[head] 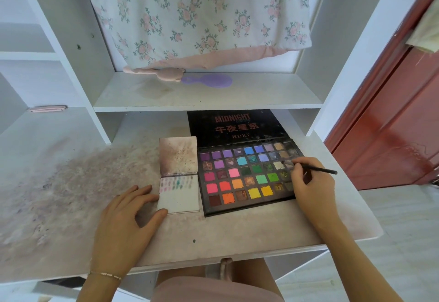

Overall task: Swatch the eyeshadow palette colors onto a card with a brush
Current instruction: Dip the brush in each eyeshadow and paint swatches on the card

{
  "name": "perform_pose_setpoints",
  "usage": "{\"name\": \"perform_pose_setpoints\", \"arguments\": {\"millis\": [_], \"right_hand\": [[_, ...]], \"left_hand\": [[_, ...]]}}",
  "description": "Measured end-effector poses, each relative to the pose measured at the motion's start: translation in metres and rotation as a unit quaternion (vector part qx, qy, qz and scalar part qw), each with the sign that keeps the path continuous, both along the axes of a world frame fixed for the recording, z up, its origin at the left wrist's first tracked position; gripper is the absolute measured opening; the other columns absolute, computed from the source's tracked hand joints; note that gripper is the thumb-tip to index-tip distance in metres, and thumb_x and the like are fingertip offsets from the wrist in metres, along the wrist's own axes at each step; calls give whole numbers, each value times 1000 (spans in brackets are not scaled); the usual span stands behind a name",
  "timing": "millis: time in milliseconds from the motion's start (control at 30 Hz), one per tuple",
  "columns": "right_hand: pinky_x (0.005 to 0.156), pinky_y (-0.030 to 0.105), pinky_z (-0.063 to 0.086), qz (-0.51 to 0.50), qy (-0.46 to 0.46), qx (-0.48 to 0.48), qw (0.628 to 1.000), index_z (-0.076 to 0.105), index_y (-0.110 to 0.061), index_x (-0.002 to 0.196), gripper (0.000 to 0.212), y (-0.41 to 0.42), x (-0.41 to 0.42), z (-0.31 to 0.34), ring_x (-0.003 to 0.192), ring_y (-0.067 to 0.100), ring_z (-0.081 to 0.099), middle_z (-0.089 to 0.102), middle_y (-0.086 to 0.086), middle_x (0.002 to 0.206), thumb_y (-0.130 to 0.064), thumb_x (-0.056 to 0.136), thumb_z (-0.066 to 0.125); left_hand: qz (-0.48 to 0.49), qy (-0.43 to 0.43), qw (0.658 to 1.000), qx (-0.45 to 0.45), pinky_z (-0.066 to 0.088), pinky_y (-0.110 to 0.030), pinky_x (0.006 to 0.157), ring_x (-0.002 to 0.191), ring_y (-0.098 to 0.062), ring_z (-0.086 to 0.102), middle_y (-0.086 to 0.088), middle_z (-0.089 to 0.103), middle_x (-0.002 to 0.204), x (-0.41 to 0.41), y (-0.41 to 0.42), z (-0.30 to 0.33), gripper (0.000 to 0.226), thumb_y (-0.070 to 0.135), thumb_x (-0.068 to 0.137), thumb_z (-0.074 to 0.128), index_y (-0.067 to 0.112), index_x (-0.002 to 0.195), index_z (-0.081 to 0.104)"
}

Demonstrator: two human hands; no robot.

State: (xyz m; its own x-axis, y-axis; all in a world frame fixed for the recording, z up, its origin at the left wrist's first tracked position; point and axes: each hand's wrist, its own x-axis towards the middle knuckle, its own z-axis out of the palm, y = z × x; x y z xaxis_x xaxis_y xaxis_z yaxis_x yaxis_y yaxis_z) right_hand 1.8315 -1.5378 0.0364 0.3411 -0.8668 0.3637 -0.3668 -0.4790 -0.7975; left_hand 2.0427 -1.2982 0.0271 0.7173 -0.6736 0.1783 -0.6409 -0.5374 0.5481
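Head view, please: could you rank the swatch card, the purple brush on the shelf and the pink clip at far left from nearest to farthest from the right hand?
From the right hand:
1. Swatch card, to its left.
2. Purple brush, on the shelf beyond.
3. Pink clip, far left.

The eyeshadow palette point(247, 178) was laid open and flat on the desk, its black lid folded back, with rows of purple, blue, green, pink, orange and yellow pans exposed. The white card point(178, 194) was positioned just left of it, short colored swatches marked across its top. The thin black brush point(311, 168) was tipped into a right-side pan.
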Motion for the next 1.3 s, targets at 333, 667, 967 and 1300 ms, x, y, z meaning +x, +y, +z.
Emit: {"name": "perform_pose_setpoints", "arguments": {"millis": [333, 667, 967, 1300], "right_hand": [[54, 8, 45, 174, -53, 23, 983, 49, -34, 82, 35, 69, 53, 5, 74, -2, 58, 58, -11, 72, 0, 85, 55], [54, 8, 43, 228, -15, 44, 972, 48, -38, 76, 32, 87, 87, 2, 69, 0, 57, 57, -12, 67, -8, 86, 56], [65, 21, 52, 220, 30, 60, 973, 47, -39, 77, 30, 86, 89, 1, 74, 6, 58, 59, -11, 78, -12, 85, 57], [64, 21, 52, 218, 38, 54, 974, 47, -36, 78, 26, 87, 89, 1, 73, 7, 58, 58, -11, 78, -12, 86, 55]], "left_hand": [[-4, -6, 1000, -12, 29, -37, 105, 124, -15, 43, 7, 58, 123, 1, 2, -3, 30, 36, 74, 70, 25, 102, 66], [-6, -12, 1000, -24, 28, -33, 104, 123, -13, 43, 9, 58, 123, 1, 1, -3, 29, 36, 75, 70, 25, 102, 66], [-4, -8, 1000, -29, 30, -36, 105, 123, -13, 43, 8, 58, 122, 0, 1, -3, 29, 34, 74, 72, 25, 101, 67], [-3, -10, 1000, -23, 30, -38, 106, 124, -14, 44, 7, 58, 123, 0, 1, -3, 29, 34, 74, 71, 25, 102, 66]]}}
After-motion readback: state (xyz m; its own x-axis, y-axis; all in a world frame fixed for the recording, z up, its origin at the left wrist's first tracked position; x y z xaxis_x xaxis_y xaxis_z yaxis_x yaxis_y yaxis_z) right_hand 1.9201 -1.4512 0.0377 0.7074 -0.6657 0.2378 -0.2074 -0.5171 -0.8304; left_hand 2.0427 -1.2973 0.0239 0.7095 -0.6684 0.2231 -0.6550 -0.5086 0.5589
